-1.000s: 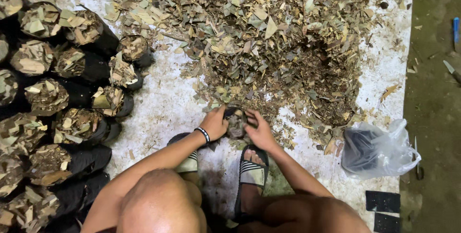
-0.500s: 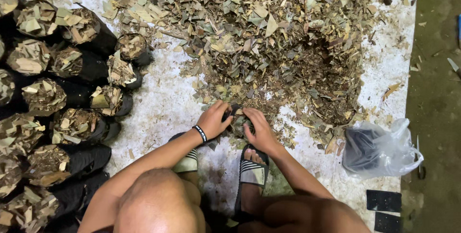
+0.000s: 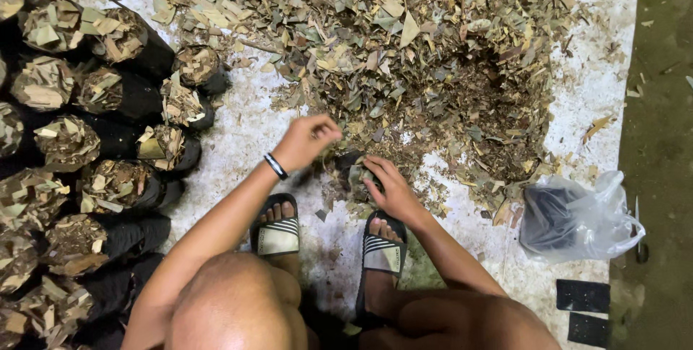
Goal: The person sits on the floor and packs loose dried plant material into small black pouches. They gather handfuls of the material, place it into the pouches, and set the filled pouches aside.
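Observation:
I squat over a white sheet (image 3: 238, 141) in striped sandals. A small black bag (image 3: 351, 164) stuffed with dry chopped leaves stands between my hands. My right hand (image 3: 388, 187) rests on its near side, fingers spread over the top. My left hand (image 3: 309, 139), with a black wristband, is lifted just left of the bag, fingers curled into a loose fist; whether it holds leaves I cannot tell. A big heap of dry leaf pieces (image 3: 426, 54) lies right behind the bag.
Several filled black bags (image 3: 108, 141) lie in rows at the left. A clear plastic bag with dark contents (image 3: 570, 216) sits at the right, near the sheet's edge. Bare dark ground (image 3: 660, 141) runs along the right side.
My left hand has come off the bag and risen to the left with its fingers curled. My right hand stays on the bag. The view has shifted slightly.

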